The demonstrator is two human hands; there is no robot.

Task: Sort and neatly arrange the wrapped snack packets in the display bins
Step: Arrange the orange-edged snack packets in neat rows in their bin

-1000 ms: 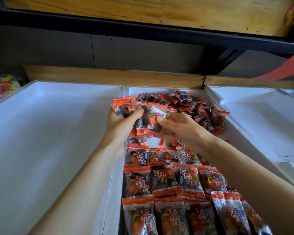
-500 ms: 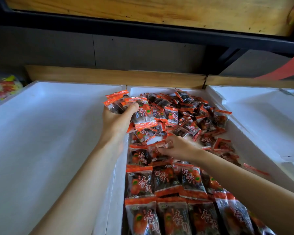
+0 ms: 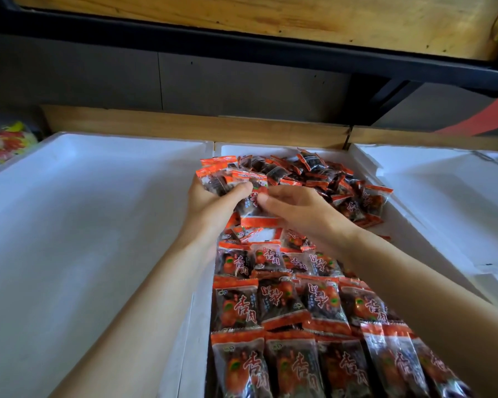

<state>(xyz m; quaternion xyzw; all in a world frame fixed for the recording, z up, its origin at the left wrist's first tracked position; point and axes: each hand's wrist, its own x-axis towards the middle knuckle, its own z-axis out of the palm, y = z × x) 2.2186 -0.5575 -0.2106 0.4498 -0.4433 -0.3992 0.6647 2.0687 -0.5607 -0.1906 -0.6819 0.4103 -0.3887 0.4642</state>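
A white foam bin (image 3: 194,334) in the middle holds orange-and-clear snack packets. Neat rows of packets (image 3: 282,317) fill its near half, and a loose pile (image 3: 328,179) lies at the far end. My left hand (image 3: 210,202) holds a stack of packets (image 3: 222,175) above the bin's left wall, thumb pressed on top. My right hand (image 3: 302,211) pinches one packet (image 3: 252,201) against that stack, its thumb on the packet's face. Both hands meet over the middle of the bin.
A large white foam bin (image 3: 78,225) on the left holds nothing that I can see. Another white foam bin (image 3: 443,202) stands on the right. Colourful sweets (image 3: 3,145) sit at the far left. A wooden ledge (image 3: 196,124) and a dark shelf frame run behind.
My right hand has come up from the packets lower in the bin and now brings a packet to the stack in my left hand. The left hand stays about where it was.
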